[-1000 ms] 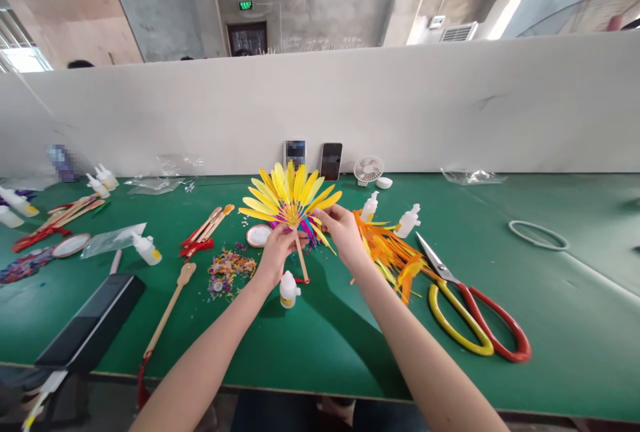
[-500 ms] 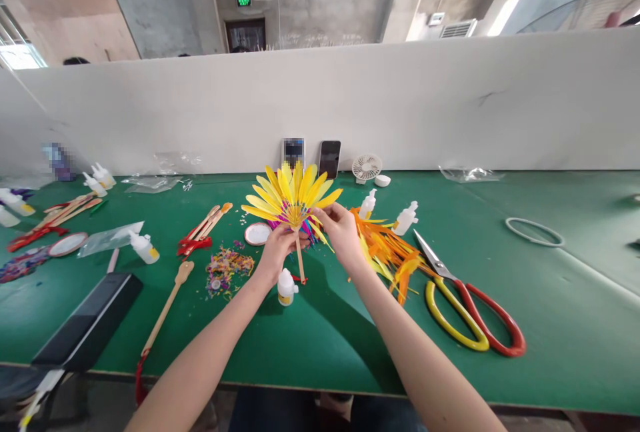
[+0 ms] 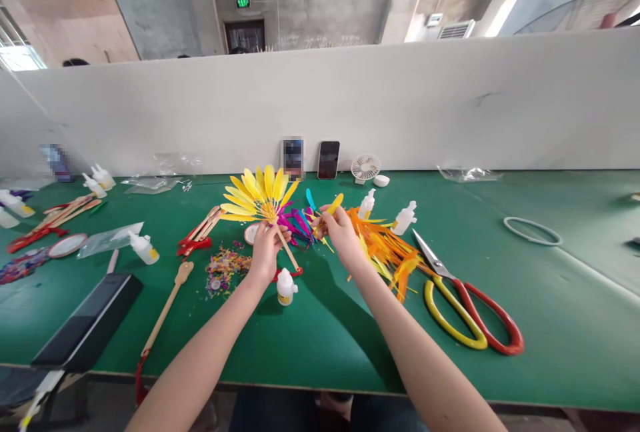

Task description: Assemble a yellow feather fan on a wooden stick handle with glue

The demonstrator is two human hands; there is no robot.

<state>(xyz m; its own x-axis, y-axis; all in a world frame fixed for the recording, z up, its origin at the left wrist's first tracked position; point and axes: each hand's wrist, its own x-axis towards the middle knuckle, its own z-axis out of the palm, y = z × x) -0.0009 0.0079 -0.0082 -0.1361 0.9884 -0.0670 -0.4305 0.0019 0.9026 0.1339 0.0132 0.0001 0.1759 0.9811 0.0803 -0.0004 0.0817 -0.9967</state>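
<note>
A feather fan (image 3: 261, 196) with yellow feathers spread at its top is held tilted to the left. My left hand (image 3: 265, 251) is closed round its wooden handle, which has a red cord at the lower end. To the right, my right hand (image 3: 343, 232) pinches a single loose yellow feather (image 3: 336, 203), apart from the fan. Purple and blue feathers (image 3: 298, 224) lie between the hands. Beside my right hand is a pile of orange and yellow feathers (image 3: 387, 249). A white glue bottle (image 3: 285, 289) stands below the fan's handle.
Large scissors (image 3: 465, 311) lie open at the right. Two more glue bottles (image 3: 404, 219) stand behind the orange feathers. To the left are a wooden stick (image 3: 167, 305), colourful bits (image 3: 227, 269) and a black box (image 3: 90, 322). A phone (image 3: 329, 160) and small fan (image 3: 365, 168) stand by the partition.
The feather fan has moved left and tilted with my left hand. My right hand has come away from the fan and now holds a separate yellow feather.
</note>
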